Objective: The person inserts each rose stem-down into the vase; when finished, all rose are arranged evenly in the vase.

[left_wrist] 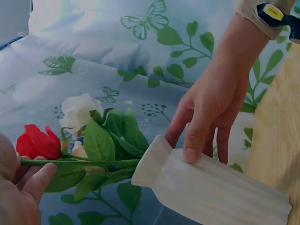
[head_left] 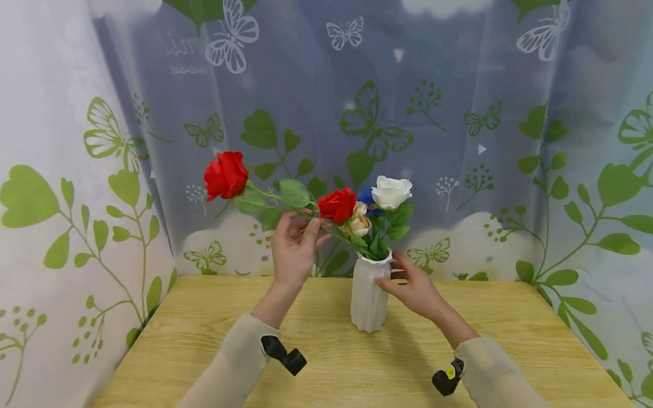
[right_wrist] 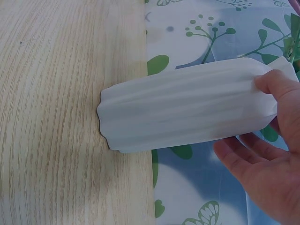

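Note:
A white ribbed vase stands upright on the table, holding several artificial flowers. My right hand grips it just below the mouth, thumb on the near side and fingers behind. To the left, my left hand pinches the green stem of a long red rose. That rose's bloom leans far out to the left, while its stem slants down into the vase mouth. A second red rose, a beige rose, a white rose and a partly hidden blue flower cluster above the vase.
The wooden table ends at its back edge just behind the vase. A curtain printed with leaves and butterflies hangs behind it and along both sides. Black wrist cameras sit at both sleeve cuffs.

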A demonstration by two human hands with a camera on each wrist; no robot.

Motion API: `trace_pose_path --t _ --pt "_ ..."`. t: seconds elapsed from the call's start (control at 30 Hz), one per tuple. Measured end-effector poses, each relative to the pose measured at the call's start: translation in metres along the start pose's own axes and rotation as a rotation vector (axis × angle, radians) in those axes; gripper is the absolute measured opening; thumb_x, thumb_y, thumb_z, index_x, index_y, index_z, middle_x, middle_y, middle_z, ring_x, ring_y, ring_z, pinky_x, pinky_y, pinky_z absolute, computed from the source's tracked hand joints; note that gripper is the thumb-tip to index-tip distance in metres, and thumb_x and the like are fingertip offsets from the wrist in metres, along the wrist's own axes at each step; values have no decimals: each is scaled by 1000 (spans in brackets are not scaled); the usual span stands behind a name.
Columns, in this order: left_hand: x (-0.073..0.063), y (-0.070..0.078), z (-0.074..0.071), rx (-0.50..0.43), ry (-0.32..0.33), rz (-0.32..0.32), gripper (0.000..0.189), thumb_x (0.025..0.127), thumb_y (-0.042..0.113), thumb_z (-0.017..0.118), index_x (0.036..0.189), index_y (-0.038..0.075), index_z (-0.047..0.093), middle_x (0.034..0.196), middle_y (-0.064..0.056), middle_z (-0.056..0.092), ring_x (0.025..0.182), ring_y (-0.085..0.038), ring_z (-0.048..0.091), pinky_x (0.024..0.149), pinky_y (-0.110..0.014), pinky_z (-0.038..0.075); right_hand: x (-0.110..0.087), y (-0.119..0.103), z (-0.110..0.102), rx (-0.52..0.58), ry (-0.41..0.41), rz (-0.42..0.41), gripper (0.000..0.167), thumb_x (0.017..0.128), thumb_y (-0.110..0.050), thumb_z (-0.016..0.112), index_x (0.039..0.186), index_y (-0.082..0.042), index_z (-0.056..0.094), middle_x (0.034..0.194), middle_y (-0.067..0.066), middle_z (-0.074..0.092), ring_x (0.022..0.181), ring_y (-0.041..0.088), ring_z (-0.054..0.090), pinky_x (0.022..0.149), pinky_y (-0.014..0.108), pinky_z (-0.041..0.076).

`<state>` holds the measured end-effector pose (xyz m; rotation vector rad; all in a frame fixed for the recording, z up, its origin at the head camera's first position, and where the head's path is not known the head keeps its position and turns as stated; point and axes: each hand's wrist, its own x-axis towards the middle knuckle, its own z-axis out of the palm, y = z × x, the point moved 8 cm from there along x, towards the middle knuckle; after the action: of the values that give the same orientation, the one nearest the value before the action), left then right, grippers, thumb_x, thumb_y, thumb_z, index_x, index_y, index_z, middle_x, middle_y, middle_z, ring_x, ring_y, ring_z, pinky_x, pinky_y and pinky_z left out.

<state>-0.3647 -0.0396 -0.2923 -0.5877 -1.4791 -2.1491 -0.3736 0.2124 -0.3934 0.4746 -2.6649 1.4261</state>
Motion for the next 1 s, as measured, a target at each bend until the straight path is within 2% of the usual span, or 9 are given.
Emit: trace_pose_path --t 0.1,0.2,0.33,0.43,0.53,0.67,0.83,1.0 --pt "-1 -1 10 69 -52 14 20 103 -3 63 119 -12 56 107 -36 69 88 -24 78 81 -38 68 0 0 0 1 1 -2 82 102 -31 72 167 -7 28 151 27 54 132 45 61 100 53 61" --pt "-2 -6 20 125 -108 15 20 102 -2 64 119 -11 58 106 -38 69 88 -38 77 83 -46 67 0 0 -1 4 5 3 82 102 -31 72 167 -7 28 150 27 54 132 45 61 99 53 61" --pt "-4 -15 32 208 -166 11 17 101 -1 68 116 -7 64 104 -33 74 90 -47 75 82 -47 67 0 2 0 7 5 6 83 102 -31 72 167 -6 27 151 28 53 132 46 61 100 53 61" --pt "-6 -24 39 319 -193 8 15 99 4 72 112 -2 70 100 -26 78 90 -42 76 77 -33 66 0 2 1 7 9 9 84 102 -31 72 167 -5 26 152 29 52 132 47 60 100 54 61" --pt "-9 -32 44 438 -209 -7 14 98 10 76 110 4 76 98 -17 81 90 -32 78 73 -22 59 1 2 1 3 14 3 85 102 -31 72 167 -5 25 152 29 52 132 47 61 100 54 61" --pt "-14 -43 46 563 -216 -51 14 98 17 77 111 12 81 95 -9 81 77 -18 72 65 -19 54 2 2 2 7 16 -6 83 102 -30 72 167 -7 26 152 29 52 131 47 61 99 53 61" --pt "-17 -52 46 601 -209 -92 20 98 22 77 115 12 82 91 -11 79 61 -9 56 49 -20 42 1 1 2 17 15 -19 82 102 -29 73 167 -8 27 152 29 53 131 47 62 99 52 62" --pt "-17 -51 44 605 -193 -87 32 101 27 74 124 6 79 89 -15 79 66 -9 59 50 -18 41 1 2 1 15 13 -20 82 102 -29 72 167 -7 27 151 29 54 131 47 62 99 52 61"
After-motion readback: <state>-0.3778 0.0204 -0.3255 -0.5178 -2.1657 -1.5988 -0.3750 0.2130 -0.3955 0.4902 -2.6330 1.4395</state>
